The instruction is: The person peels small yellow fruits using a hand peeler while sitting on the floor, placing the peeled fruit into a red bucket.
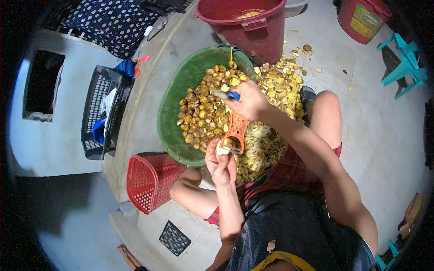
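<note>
My left hand (220,166) is closed around a small, pale, peeled potato (222,148), low over the near edge of the green tub. An orange peeler (237,126) reaches down from my right hand (250,100), its blade end against or just beside that potato. The same right hand also grips a small knife with a blue handle (233,95), its blade pointing left over the tub. In the green tub (172,106) lie many small brown-and-yellow potatoes (199,110), with a few paler pieces among them.
Pale peelings (260,151) heap by my lap and spread beside the tub. A large red bucket (271,40) stands behind it, a red perforated basket (151,180) at its near left. A black crate (97,117) is further left; a turquoise stool (402,65) is far right.
</note>
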